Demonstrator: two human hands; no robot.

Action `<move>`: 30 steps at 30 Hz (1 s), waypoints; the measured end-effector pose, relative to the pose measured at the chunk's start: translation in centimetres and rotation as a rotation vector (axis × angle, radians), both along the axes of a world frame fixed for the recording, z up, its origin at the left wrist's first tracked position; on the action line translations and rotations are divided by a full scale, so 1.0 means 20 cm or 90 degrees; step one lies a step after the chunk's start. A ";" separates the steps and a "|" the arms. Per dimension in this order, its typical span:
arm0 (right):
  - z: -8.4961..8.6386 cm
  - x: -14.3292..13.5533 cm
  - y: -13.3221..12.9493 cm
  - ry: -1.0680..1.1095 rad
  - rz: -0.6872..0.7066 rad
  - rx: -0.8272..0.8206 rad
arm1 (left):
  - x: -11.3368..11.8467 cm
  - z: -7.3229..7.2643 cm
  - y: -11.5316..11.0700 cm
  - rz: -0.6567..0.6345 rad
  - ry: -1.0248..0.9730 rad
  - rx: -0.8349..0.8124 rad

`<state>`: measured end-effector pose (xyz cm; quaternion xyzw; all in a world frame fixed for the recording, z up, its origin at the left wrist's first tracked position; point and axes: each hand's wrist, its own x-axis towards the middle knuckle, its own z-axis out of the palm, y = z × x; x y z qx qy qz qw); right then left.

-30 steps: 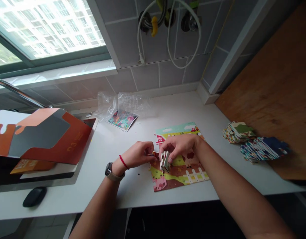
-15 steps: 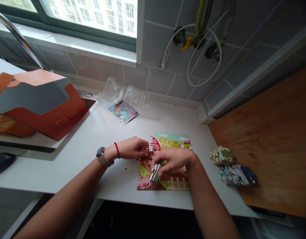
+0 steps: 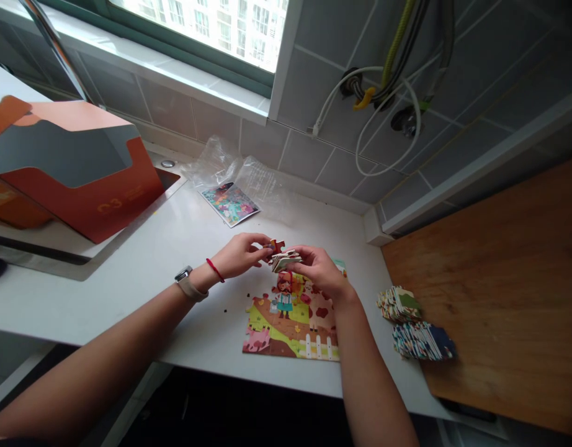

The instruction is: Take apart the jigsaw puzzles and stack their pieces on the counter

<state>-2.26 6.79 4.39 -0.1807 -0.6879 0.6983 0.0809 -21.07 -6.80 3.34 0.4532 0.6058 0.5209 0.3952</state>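
Note:
My left hand [image 3: 247,252] pinches a red jigsaw piece [image 3: 277,244] between thumb and fingertips. Close beside it, my right hand [image 3: 319,268] grips a small stack of jigsaw pieces [image 3: 286,260], seen mostly edge-on. Both hands hover over the upper part of a partly joined farm jigsaw [image 3: 286,329] on the white counter. A farmer figure, a spotted cow, a pink pig and a white fence show on it. Its upper portion is largely hidden behind my right hand, and its left edge is uneven with interlocking tabs.
Two piles of puzzle pieces, one greenish [image 3: 400,304] and one blue [image 3: 423,341], lie at right by a wooden board [image 3: 500,279]. A colourful picture card [image 3: 231,203] and clear plastic bags [image 3: 258,177] are at the back. An orange box [image 3: 113,192] stands left.
Both hands have lifted up and away from the puzzle and come together, bringing the red piece and the stack along. The farmer and cow are now uncovered. The camera view has shifted slightly.

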 end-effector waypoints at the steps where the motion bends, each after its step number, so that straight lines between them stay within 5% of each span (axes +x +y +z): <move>1: -0.02 -0.02 0.00 -0.004 -0.033 0.017 | 0.00 0.00 0.01 0.008 0.014 0.017; 8: -0.13 -0.07 0.02 0.036 -0.143 0.156 | -0.02 -0.02 0.02 0.002 0.116 0.078; 12: -0.14 -0.07 0.01 0.025 -0.156 0.186 | -0.05 -0.04 0.02 -0.080 0.115 0.043; 22: -0.15 -0.05 0.00 0.023 -0.050 0.041 | -0.09 -0.06 0.01 -0.176 0.133 0.014; 30: -0.13 -0.05 0.00 0.064 -0.017 0.066 | -0.11 -0.08 0.02 -0.219 0.081 -0.015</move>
